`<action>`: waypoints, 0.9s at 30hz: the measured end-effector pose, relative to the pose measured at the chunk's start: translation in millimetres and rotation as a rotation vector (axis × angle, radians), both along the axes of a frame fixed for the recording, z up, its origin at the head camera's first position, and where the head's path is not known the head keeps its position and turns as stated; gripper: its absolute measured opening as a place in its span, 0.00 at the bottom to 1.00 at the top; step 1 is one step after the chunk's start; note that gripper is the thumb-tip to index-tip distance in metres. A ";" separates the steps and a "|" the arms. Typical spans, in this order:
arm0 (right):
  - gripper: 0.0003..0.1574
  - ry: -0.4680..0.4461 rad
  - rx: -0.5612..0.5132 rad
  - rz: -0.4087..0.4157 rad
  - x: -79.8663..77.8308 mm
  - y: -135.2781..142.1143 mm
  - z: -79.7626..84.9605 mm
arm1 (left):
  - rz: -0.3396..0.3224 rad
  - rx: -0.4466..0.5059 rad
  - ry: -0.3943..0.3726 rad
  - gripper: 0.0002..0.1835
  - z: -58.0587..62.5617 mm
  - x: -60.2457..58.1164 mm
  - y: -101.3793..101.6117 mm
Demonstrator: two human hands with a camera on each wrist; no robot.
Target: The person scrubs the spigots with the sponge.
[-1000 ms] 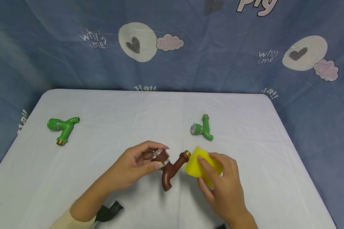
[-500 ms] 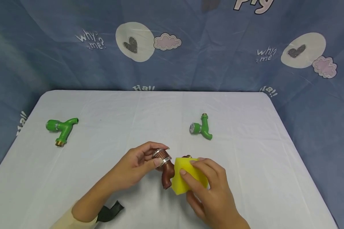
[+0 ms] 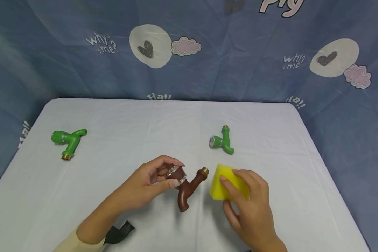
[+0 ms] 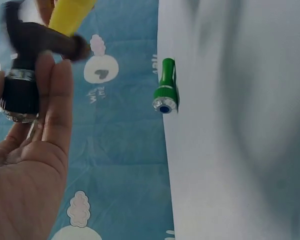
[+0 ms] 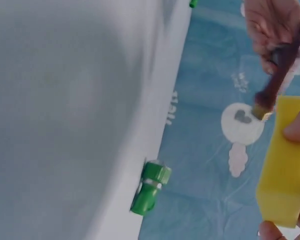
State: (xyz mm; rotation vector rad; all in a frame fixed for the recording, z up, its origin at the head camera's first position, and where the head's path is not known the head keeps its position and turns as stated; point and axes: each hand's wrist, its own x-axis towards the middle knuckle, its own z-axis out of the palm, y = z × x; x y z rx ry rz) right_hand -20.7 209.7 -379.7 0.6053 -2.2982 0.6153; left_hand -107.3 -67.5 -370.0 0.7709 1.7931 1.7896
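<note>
Away from the brown, curved, brass-ended tap has moved the yellow sponge block, gripped by the right hand. The left hand pinches the tap's silver-rimmed knob, between both hands. Wiping probably goes best with this knob held steady. Beyond the hands, blue fabric backdrop reads "why me?" and "Ha!!".

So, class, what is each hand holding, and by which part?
Left hand: the brown tap, by its knob. Right hand: the yellow sponge, by the side away from the tap.
</note>
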 end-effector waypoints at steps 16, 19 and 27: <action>0.23 -0.114 -0.118 0.253 1.9 -32.3 -3.6 | 0.015 -0.065 0.110 0.21 -0.9 4.3 5.0; 0.24 -0.187 -0.149 0.202 0.9 -23.0 -13.8 | 0.024 -0.077 0.081 0.21 -0.3 4.3 4.4; 0.31 -0.186 -0.197 0.121 2.7 -5.4 -24.2 | 0.038 -0.069 0.050 0.20 -2.1 3.0 2.4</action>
